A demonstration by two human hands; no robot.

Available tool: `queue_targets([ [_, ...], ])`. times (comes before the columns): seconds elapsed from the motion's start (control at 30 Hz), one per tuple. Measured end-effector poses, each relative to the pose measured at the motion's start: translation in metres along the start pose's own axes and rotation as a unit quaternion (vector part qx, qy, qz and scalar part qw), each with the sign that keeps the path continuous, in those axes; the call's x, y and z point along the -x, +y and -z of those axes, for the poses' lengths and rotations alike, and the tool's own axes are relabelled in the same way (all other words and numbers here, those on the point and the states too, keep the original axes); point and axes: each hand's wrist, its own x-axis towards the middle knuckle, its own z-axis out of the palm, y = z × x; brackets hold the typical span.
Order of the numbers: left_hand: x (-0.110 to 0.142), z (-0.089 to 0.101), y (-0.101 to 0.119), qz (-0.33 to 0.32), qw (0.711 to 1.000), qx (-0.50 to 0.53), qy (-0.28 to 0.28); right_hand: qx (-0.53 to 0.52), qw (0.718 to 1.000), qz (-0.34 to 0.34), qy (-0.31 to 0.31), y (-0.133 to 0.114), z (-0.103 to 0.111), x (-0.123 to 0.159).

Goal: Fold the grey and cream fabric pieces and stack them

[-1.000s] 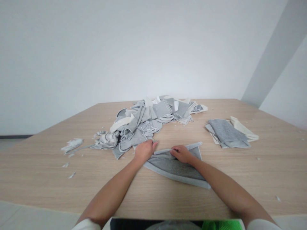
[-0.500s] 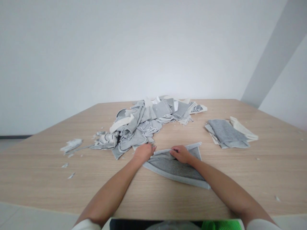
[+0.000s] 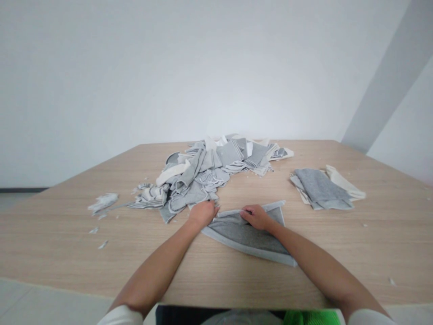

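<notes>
A grey piece of fabric (image 3: 243, 232) with pale edges lies on the table in front of me. My left hand (image 3: 203, 214) is closed at its left end, fingers curled and partly hidden from view. Along the far edge of the cloth, my right hand (image 3: 256, 216) pinches the fabric between thumb and fingers. The cloth's right part spreads out under my right wrist. Just beyond my left hand is the near end of a heap of grey and cream fabric pieces (image 3: 192, 192).
On the right of the wooden table (image 3: 338, 253) sits a small stack of grey and cream cloths (image 3: 320, 187). A striped fabric piece (image 3: 150, 198) and white scraps (image 3: 103, 203) lie on the left. A wall (image 3: 216, 67) stands behind the table.
The view has shifted very slightly. Both hands keep their hold on the grey fabric in nearly the same place.
</notes>
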Motion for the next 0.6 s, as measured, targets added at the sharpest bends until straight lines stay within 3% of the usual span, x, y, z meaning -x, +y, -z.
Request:
queue_targets([
  [0.6,-0.0017,-0.0038,0.0003,-0.003,1.000,-0.007,0.014,0.006,1.000,-0.011,-0.009,-0.0029,0.0007,0.0004],
])
